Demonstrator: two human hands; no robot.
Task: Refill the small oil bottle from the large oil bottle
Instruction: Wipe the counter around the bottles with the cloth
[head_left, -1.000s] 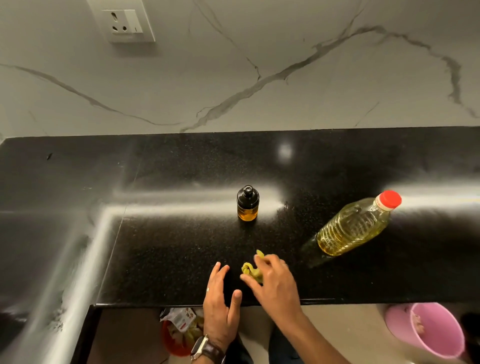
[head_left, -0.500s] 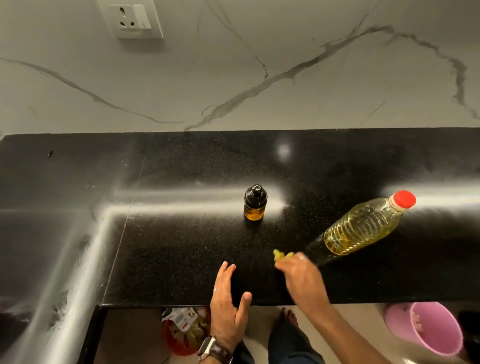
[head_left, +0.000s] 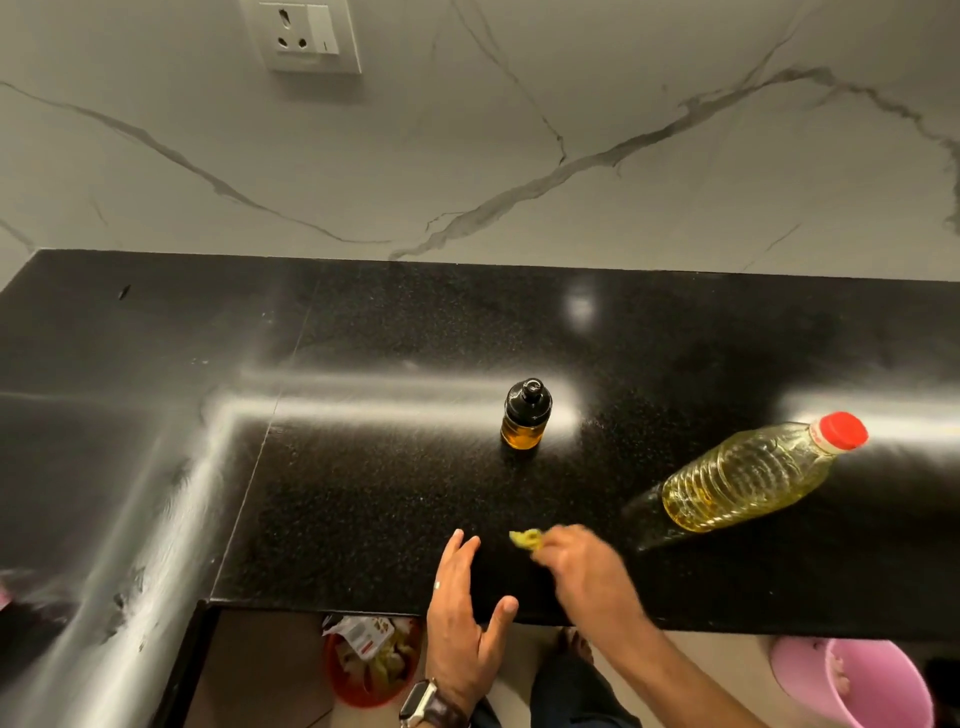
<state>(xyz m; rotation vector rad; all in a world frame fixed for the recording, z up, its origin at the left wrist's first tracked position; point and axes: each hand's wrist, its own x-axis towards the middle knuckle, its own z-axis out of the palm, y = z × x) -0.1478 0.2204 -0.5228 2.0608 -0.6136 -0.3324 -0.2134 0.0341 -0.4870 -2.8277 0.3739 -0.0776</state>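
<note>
A small bottle (head_left: 525, 415) with a black cap and amber oil in its lower part stands upright mid-counter. To its right stands the large clear oil bottle (head_left: 748, 478) with a red cap, full of yellow oil. Near the front edge my right hand (head_left: 582, 571) grips a crumpled yellow-green cloth (head_left: 525, 539) pressed on the black counter (head_left: 363, 493); the hand is blurred. My left hand (head_left: 462, 613) rests flat on the counter edge beside it, fingers straight, a watch on the wrist. Neither hand touches a bottle.
A marble wall with a socket (head_left: 306, 34) backs the counter. Below the front edge on the floor are a red bin (head_left: 363, 670) with wrappers and a pink bucket (head_left: 862, 686). The counter turns a corner at the left.
My right hand swept the cloth to the right along the counter, then back left. The left hand stayed flat at the edge. The bottles have not moved.
</note>
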